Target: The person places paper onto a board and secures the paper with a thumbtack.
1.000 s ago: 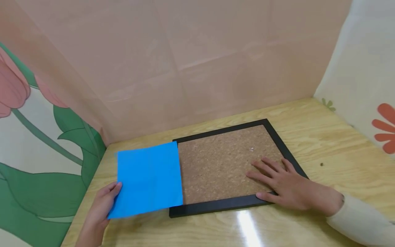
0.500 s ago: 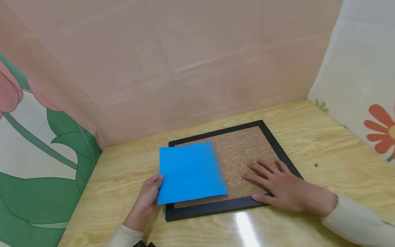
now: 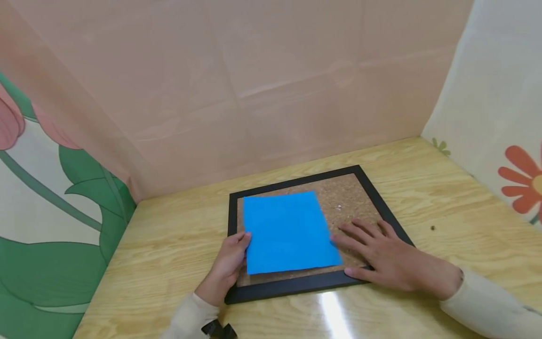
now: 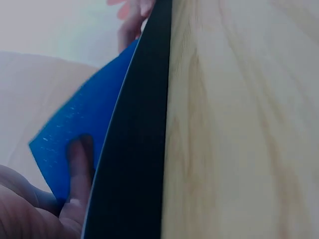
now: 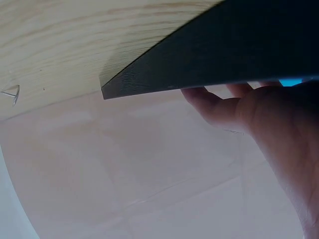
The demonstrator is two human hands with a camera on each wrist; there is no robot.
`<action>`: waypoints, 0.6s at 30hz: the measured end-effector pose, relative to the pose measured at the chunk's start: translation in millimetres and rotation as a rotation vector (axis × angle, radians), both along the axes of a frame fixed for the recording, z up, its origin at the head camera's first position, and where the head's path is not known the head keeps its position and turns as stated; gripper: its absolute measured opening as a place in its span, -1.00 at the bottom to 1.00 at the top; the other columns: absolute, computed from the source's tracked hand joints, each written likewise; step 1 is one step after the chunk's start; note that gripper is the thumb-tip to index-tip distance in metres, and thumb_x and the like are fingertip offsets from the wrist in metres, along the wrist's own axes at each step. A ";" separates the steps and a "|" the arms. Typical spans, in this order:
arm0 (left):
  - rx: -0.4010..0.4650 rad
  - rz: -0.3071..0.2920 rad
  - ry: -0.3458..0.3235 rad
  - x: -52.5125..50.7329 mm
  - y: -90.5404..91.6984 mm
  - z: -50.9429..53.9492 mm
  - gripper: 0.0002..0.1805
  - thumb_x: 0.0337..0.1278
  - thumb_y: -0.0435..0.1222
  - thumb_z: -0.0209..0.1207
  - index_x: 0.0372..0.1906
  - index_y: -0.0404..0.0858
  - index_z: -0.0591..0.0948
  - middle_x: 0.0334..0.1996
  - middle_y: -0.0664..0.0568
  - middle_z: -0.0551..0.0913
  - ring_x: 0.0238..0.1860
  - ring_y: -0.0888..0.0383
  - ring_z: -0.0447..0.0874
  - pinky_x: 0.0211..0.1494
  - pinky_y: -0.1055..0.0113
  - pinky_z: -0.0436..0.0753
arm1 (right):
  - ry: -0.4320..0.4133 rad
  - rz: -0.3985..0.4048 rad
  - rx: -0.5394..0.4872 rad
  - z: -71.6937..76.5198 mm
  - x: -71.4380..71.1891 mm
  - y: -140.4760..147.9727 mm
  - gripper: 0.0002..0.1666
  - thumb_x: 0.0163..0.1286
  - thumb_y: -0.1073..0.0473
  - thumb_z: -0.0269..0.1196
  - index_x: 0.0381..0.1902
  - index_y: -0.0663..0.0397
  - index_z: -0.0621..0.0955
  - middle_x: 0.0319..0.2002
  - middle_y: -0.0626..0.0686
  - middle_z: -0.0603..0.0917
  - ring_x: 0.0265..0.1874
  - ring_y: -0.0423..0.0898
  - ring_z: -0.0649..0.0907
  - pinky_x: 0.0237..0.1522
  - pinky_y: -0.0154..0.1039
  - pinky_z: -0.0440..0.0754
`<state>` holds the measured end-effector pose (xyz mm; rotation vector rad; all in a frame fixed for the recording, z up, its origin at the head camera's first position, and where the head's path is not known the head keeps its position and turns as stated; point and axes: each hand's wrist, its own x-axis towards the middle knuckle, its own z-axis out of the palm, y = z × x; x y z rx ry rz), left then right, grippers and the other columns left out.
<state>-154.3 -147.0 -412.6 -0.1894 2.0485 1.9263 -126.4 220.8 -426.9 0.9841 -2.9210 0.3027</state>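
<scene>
Blue four-sided paper sheet (image 3: pixel 290 233) is located to the right of the left hand (image 3: pixel 228 259), which pinches it at its left edge; the thumb is on top, and the left wrist view shows fingers under it. The sheet is above the brown, speckled cork panel (image 3: pixel 345 193), inside the outline of the black rectangular frame (image 3: pixel 296 284), and the near part of it appears slightly raised. The frame surrounds the cork on all sides, and this panel carries also a small pale mark (image 3: pixel 338 207), beyond the right hand's fingertips. The right hand (image 3: pixel 387 263) is flat with spread fingers: the fingers lie upon the cork, while its thumb touches the near bar of the frame. Its index fingertip is at the sheet's right edge, but I cannot tell whether they touch. Under the frame is the pale yellow wood-grain table (image 3: pixel 173 245), which extends beyond both hands.
</scene>
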 end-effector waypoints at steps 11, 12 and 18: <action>-0.059 -0.055 -0.007 -3.7 10.5 -1.1 -0.47 0.60 -0.14 -0.12 0.42 -0.40 0.35 0.07 -0.22 0.67 -0.10 0.13 0.75 -0.04 0.22 0.73 | -0.017 0.026 0.019 2.1 -2.9 4.0 -0.33 0.47 -0.43 -0.04 0.49 -0.70 0.19 0.59 -0.06 0.13 0.54 0.17 0.15 0.28 0.44 0.06; -0.103 -0.073 0.006 -2.8 8.4 2.3 -0.45 0.59 -0.13 -0.09 0.45 -0.39 0.32 0.12 -0.24 0.65 -0.09 0.10 0.75 -0.04 0.20 0.73 | -0.017 0.027 0.020 1.6 -3.1 3.9 -0.34 0.47 -0.44 -0.05 0.49 -0.71 0.19 0.59 -0.06 0.13 0.54 0.17 0.14 0.28 0.44 0.06; -0.731 -0.317 0.359 9.1 -2.7 29.6 -0.40 0.46 -0.12 0.11 0.46 -0.28 0.34 0.33 -0.20 0.48 0.10 -0.07 0.68 0.07 0.04 0.68 | -0.019 0.027 0.010 -1.5 -3.8 3.5 -0.35 0.47 -0.44 -0.04 0.48 -0.74 0.20 0.59 -0.07 0.15 0.54 0.17 0.14 0.28 0.44 0.07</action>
